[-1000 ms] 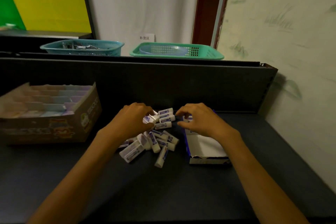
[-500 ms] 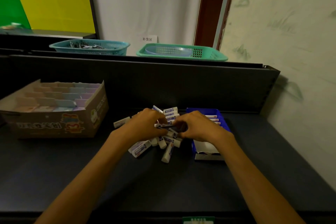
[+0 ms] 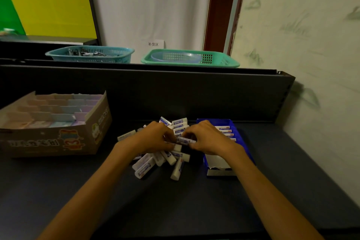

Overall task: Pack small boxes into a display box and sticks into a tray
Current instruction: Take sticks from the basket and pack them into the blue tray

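From the head view, the left hand (image 3: 153,138) and right hand (image 3: 209,138) both pinch one stick (image 3: 184,140). Under them lies a pile of sticks (image 3: 161,160). The blue tray (image 3: 241,138) under the right hand holds only a few, so most are left

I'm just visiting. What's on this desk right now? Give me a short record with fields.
Loose sticks: white pile mid-desk
Tray: blue, right of the pile, a row of sticks at its far end
Display box: cardboard on the left, rows of pastel small boxes inside
Left hand: curled over the pile
Right hand: pinches one stick with the left
Behind the divider: two plastic baskets
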`<state>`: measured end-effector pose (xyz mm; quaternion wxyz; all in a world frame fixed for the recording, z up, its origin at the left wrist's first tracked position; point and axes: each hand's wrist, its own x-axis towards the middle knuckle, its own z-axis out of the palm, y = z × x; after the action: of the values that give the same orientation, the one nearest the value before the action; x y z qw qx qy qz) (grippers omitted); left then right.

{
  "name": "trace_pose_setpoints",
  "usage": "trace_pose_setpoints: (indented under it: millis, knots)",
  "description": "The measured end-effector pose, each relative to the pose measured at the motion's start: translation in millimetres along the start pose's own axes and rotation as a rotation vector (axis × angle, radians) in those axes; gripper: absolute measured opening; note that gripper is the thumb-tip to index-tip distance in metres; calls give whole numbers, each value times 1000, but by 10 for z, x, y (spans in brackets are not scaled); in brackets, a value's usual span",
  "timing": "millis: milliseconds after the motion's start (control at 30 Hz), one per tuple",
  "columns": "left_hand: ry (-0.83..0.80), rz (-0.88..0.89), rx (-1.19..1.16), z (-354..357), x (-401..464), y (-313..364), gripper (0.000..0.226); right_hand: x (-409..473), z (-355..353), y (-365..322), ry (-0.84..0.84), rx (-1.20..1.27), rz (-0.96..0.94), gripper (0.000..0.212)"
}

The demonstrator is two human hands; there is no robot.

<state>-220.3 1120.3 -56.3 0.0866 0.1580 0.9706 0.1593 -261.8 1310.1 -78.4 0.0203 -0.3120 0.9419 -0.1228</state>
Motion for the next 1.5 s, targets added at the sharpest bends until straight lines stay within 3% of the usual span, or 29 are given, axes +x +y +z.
trace_pose_setpoints:
  millis: [300, 667, 867, 1300, 1500]
  knots:
    - [-73, 14, -9, -34, 21, -10, 25, -22, -129, 48, 59, 269, -10, 32]
    - [293, 98, -128, -28, 40, 49, 25, -175, -268, 226, 180, 423, -26, 36]
    - [353, 91, -373, 10, 81, 191, 32, -342, -330, 332, 188, 441, -4, 38]
    - [369, 187, -287, 74, 313, 579, 28, -581, -459, 778, 243, 600, 74, 29]
    - [309, 157, -316, 159, 467, 734, 31, -643, -470, 1028, 223, 818, 94, 28]
